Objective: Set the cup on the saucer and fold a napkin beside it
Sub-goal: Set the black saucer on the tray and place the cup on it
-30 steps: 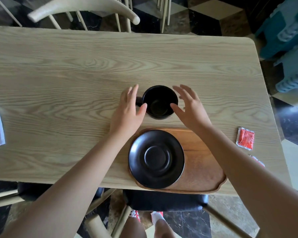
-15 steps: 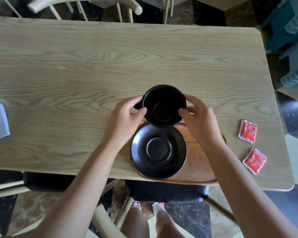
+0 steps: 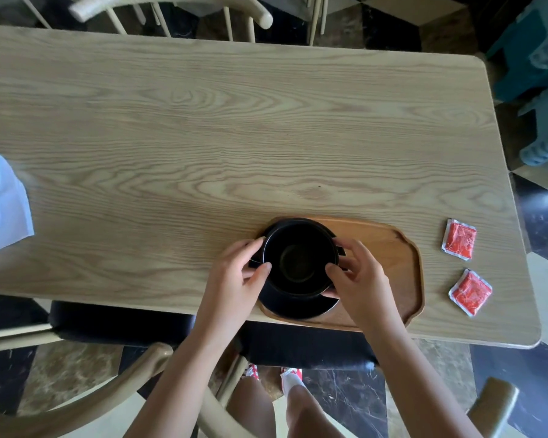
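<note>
The black cup (image 3: 299, 260) is over the black saucer (image 3: 295, 306), which lies on the left end of a brown wooden tray (image 3: 389, 257) at the table's near edge. I cannot tell whether the cup rests on the saucer or hovers just above it. My left hand (image 3: 236, 276) grips the cup's left side and my right hand (image 3: 359, 279) grips its right side. A white napkin (image 3: 0, 200) lies crumpled at the table's far left edge, partly cut off by the frame.
Two red sachets (image 3: 459, 238) (image 3: 470, 292) lie on the light wooden table (image 3: 234, 137) to the right of the tray. Pale wooden chairs (image 3: 171, 7) stand at the far side, and a dark-seated chair (image 3: 124, 324) is under the near edge.
Both hands closed on the cup beyond the tray, lifted it and carried it toward me until it is over the saucer.
</note>
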